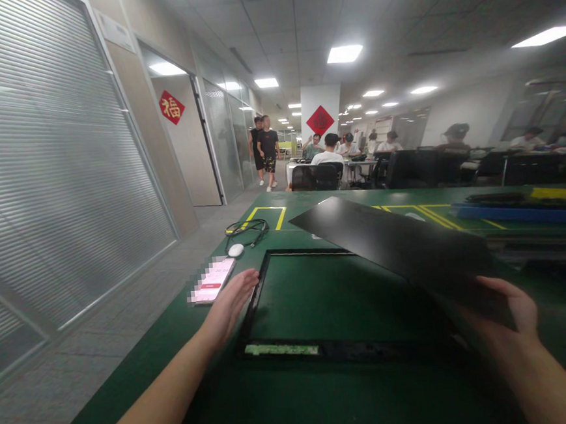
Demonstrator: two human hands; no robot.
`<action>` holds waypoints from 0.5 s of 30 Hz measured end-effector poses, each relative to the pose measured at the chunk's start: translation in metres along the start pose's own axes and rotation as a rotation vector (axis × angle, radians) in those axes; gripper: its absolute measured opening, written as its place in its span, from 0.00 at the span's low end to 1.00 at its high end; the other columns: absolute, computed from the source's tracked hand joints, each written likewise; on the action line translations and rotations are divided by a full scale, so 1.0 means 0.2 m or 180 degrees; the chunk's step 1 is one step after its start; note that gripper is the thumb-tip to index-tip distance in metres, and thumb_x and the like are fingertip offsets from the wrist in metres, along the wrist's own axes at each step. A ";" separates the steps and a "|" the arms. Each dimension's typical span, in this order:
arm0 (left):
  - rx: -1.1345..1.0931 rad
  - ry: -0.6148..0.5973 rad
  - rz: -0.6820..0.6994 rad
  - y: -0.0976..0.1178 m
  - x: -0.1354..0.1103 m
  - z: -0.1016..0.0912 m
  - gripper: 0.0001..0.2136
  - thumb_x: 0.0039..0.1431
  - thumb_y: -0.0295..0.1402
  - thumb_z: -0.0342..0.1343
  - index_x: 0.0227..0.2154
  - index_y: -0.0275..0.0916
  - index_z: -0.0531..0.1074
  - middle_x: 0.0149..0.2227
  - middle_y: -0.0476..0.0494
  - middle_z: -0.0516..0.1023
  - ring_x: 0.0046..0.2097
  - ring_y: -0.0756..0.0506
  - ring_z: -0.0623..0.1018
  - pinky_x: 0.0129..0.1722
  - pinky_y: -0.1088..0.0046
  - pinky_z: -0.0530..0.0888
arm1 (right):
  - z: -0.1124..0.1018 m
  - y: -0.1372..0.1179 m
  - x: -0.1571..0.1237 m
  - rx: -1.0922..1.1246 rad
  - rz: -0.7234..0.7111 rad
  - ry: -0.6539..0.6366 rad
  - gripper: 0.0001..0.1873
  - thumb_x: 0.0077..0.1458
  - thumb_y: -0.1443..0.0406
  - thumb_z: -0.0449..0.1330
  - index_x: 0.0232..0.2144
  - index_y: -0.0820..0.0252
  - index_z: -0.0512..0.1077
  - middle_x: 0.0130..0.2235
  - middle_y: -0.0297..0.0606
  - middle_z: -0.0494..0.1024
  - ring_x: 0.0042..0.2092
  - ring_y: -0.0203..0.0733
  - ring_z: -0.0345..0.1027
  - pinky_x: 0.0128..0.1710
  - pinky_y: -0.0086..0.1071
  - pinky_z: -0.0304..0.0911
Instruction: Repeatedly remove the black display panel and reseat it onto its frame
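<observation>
Currently, right of centre, the black panel is gripped at its lower-right end by the right hand; its long axis slants up-left, over the black frame at centre. The empty left hand, fingers straight, flanks the frame's left side.

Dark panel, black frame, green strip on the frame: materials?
Dark panel: maybe plastic or coated metal; satin, soft sheen at far corner.
Black frame: probably plastic; semi-gloss, thin highlight along far rail.
Green strip: likely circuit board; mottled pale green.
</observation>
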State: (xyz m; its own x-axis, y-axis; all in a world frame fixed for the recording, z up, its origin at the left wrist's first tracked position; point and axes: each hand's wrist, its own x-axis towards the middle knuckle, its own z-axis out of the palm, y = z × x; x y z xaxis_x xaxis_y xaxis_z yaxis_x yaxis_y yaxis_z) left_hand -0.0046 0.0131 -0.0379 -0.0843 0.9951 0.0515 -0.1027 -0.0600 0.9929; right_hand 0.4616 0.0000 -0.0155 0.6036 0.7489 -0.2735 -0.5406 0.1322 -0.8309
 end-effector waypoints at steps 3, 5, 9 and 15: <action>-0.0568 -0.0101 -0.0205 0.02 -0.01 0.00 0.25 0.61 0.49 0.54 0.54 0.38 0.73 0.61 0.32 0.74 0.62 0.36 0.73 0.65 0.56 0.63 | 0.00 0.02 0.01 -0.0091 0.0119 -0.0093 0.09 0.43 0.69 0.57 0.29 0.52 0.71 0.28 0.39 0.77 0.35 0.50 0.75 0.41 0.48 0.76; -0.0780 -0.0198 -0.0301 0.03 -0.01 0.00 0.25 0.62 0.48 0.52 0.55 0.37 0.73 0.60 0.31 0.75 0.61 0.35 0.74 0.64 0.55 0.65 | -0.01 0.03 0.02 -0.0162 0.0123 -0.0135 0.07 0.42 0.68 0.58 0.28 0.52 0.71 0.28 0.39 0.77 0.36 0.52 0.75 0.44 0.50 0.75; -0.1106 -0.0474 -0.0476 0.05 -0.02 0.00 0.25 0.64 0.47 0.49 0.56 0.36 0.73 0.56 0.32 0.79 0.57 0.35 0.78 0.59 0.54 0.69 | -0.04 0.04 0.03 -0.0448 0.0092 0.0005 0.07 0.41 0.68 0.60 0.27 0.54 0.72 0.26 0.38 0.76 0.32 0.51 0.74 0.43 0.51 0.74; -0.1059 -0.0482 -0.0448 0.11 -0.04 -0.02 0.20 0.53 0.37 0.61 0.49 0.37 0.80 0.47 0.39 0.84 0.47 0.38 0.82 0.41 0.67 0.76 | -0.05 0.05 0.05 -0.0735 0.0256 -0.0182 0.04 0.42 0.70 0.60 0.24 0.56 0.71 0.22 0.39 0.75 0.25 0.47 0.72 0.36 0.45 0.74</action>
State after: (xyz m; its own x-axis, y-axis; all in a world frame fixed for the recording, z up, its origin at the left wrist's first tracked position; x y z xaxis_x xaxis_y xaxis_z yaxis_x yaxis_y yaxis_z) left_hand -0.0096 0.0036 -0.0165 0.0983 0.9942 -0.0427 -0.4206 0.0804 0.9037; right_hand 0.4685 0.0023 -0.0313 0.5265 0.7873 -0.3208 -0.4332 -0.0762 -0.8981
